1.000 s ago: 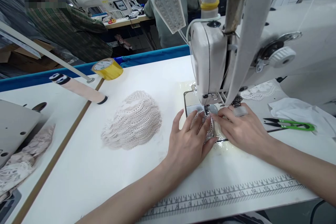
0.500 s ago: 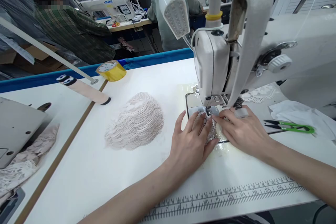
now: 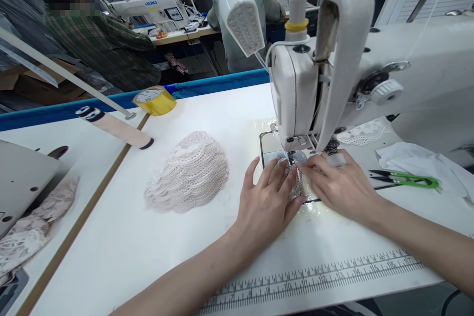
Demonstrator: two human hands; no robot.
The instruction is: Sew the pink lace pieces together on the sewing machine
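Note:
A small piece of lace (image 3: pixel 296 188) lies under the needle of the white sewing machine (image 3: pixel 292 94), partly covered by my fingers. My left hand (image 3: pixel 264 197) rests palm down with its fingers spread, the fingertips pressing on the lace just left of the presser foot. On the other side, my right hand (image 3: pixel 338 180) is bent, its thumb and fingers drawn together at the lace's right edge beside the foot. Those right fingertips are partly hidden, but they appear to pinch the lace. The needle's tip is hard to make out.
A stack of lace pieces (image 3: pixel 188 173) lies left of my hands. Green thread snips (image 3: pixel 414 179) and white cloth (image 3: pixel 407 155) are at the right. Yellow tape (image 3: pixel 155 101) and a thread cone (image 3: pixel 118 128) stand farther back. A printed ruler (image 3: pixel 296 284) runs along the front edge.
The view has shifted slightly, so the machine and table things sit a little farther left. Both hands stay at the lace by the presser foot, with barely any change in pose.

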